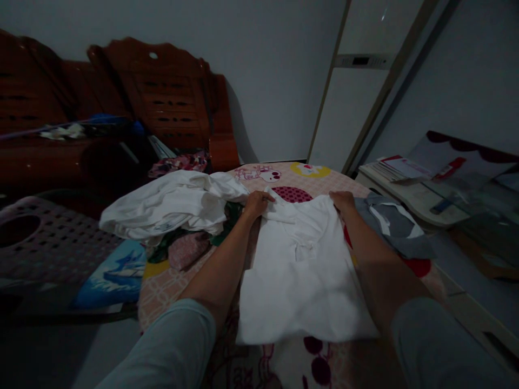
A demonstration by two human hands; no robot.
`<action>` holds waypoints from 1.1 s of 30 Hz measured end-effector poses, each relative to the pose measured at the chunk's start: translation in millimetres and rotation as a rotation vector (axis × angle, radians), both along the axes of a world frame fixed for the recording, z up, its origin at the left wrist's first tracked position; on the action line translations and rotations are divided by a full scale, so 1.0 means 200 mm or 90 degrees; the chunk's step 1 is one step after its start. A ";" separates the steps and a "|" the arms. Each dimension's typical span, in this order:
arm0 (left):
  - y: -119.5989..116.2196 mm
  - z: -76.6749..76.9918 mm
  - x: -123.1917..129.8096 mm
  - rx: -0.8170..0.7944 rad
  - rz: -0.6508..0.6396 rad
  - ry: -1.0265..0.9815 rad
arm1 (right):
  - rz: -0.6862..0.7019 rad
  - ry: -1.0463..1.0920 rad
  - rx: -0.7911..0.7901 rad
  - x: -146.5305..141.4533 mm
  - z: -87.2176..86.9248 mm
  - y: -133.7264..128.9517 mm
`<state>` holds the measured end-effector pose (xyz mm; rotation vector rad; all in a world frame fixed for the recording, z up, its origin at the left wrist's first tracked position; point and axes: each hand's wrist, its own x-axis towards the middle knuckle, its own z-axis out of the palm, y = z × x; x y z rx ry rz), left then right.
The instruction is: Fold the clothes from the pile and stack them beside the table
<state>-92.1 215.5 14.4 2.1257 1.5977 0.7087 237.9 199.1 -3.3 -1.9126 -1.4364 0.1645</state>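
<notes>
A white shirt [304,297] lies in front of me, its lower part folded up over the body and its collar area showing above the fold. At the shirt's far left corner, my left hand [259,202] is closed on the fabric. My right hand [343,201] grips the far right corner, with its fingertips partly hidden. A heap of white clothes [174,202] sits left of my left hand, on top of dark green cloth and a pinkish bundle [188,250]. Beyond my right forearm rests a folded grey garment [391,221] with white on it.
A patterned pink cloth [162,294] covers the round table beneath the clothes. Wooden seats [162,92] stand behind on the left, near a perforated plastic basket [60,237] and a blue printed bag [117,275]. Papers [405,166] lie on a side cabinet at right.
</notes>
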 end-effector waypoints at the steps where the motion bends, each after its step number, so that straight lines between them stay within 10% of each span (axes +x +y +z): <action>1: 0.00 0.00 0.00 -0.001 -0.003 0.007 | -0.020 -0.002 -0.016 -0.01 0.01 0.03; 11: 0.01 0.03 0.02 0.061 -0.009 0.043 | -0.081 -0.025 -0.205 -0.04 0.07 0.14; 23: 0.02 0.03 0.02 0.094 -0.020 0.065 | -0.110 -0.045 0.000 -0.05 0.13 -0.02; 33: 0.03 -0.10 0.10 0.098 -0.111 0.113 | -0.106 -0.103 -0.065 -0.10 0.04 -0.09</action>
